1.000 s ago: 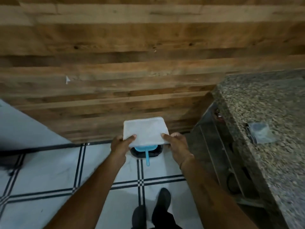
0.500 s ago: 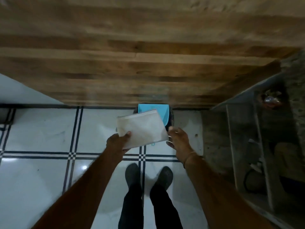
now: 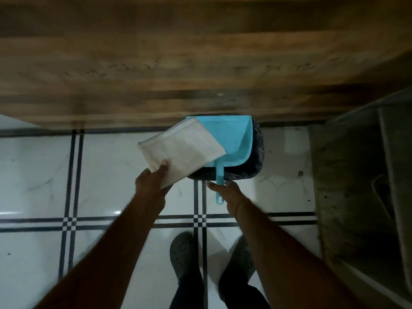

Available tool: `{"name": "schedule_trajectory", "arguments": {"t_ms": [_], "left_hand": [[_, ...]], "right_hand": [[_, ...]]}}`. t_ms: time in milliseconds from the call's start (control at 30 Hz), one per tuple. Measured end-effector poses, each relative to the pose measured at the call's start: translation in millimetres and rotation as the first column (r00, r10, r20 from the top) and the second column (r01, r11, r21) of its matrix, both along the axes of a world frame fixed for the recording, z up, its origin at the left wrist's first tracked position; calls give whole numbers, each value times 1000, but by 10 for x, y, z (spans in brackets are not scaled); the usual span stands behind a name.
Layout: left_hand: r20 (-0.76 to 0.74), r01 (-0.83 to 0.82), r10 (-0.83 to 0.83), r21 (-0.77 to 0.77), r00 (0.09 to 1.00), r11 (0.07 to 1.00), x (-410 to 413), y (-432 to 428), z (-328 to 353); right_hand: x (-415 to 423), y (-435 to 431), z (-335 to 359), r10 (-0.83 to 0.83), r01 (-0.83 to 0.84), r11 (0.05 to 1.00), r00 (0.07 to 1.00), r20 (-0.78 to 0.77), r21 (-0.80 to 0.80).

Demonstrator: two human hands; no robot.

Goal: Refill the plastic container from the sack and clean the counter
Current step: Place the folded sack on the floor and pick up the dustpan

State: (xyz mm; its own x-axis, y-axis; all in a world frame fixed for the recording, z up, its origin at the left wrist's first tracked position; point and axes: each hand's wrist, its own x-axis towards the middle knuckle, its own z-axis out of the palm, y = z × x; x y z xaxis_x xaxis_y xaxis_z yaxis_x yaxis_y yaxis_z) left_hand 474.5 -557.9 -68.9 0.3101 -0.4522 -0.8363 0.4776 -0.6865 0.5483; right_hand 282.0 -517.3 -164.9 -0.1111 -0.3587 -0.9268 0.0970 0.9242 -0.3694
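My left hand (image 3: 153,182) grips the near corner of a folded white cloth (image 3: 181,150), held tilted over the floor. Just beyond it a blue dustpan (image 3: 231,139) lies on top of a dark bin (image 3: 257,152) that stands against the wooden wall. My right hand (image 3: 229,195) has let go of the cloth and reaches low beside the dustpan's handle (image 3: 220,181), fingers apart, touching or almost touching it. No sack or plastic container is in view.
A wooden plank wall (image 3: 200,63) fills the upper half. The floor (image 3: 40,175) is white tile with black lines. A stone counter base with shelves (image 3: 361,175) rises at the right. My two shoes (image 3: 185,253) stand close below the bin.
My head has tipped down and closer to the bin. My right hand released the cloth and dropped to the dustpan handle; the left hand alone now holds the cloth, swung left.
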Motion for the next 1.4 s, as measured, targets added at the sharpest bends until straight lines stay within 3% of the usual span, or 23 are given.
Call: {"name": "schedule_trajectory", "arguments": {"t_ms": [133,300,400,500,600,833,1000,1067,1167,1267,1333,1400], "left_hand": [[52,-9,8,6,999,1000,53,-48,-142],[145,-15,3,78,989,997,-83,-35,52],[214,-20,3,76,977,997,-269,-63,247],[283,65,-78,54,956,996,-478,-168,327],[323,156,-179,95,929,983,-662,-321,175],[162,330,-339,81,927,940,-1005,-581,-643],[259,477,-498,142,828,867,-1069,-533,-603],[365,595,-613,174,701,784,-1093,-468,-260],[544,805,-788,308,289,507,-1170,-326,464],[613,904,-790,354,-32,238,-1322,-167,1244],[638,925,-750,367,-176,94,-1476,-69,1805],[662,930,-701,367,-266,-6,-1649,35,2408]], "right_hand": [[45,-4,-157,-93,85,987,994,-54,-138],[-257,494,468,-269,224,937,952,-143,-269],[-563,816,877,-383,308,904,892,-240,-296],[-863,1028,1220,-494,428,859,835,-240,-281],[-1082,1145,1272,-512,450,847,834,-204,-285],[-1334,1287,628,-514,434,836,833,-205,-335],[-1347,1390,610,-496,412,842,845,-199,-348],[-1297,1396,850,-483,392,847,850,-211,-359],[-1230,1459,1369,-500,403,840,834,-231,-364],[-1163,1559,2114,-522,431,834,818,-241,-344],[-1125,1652,2667,-554,469,817,800,-231,-337],[-1113,1802,3190,-564,494,815,795,-221,-304]]}}
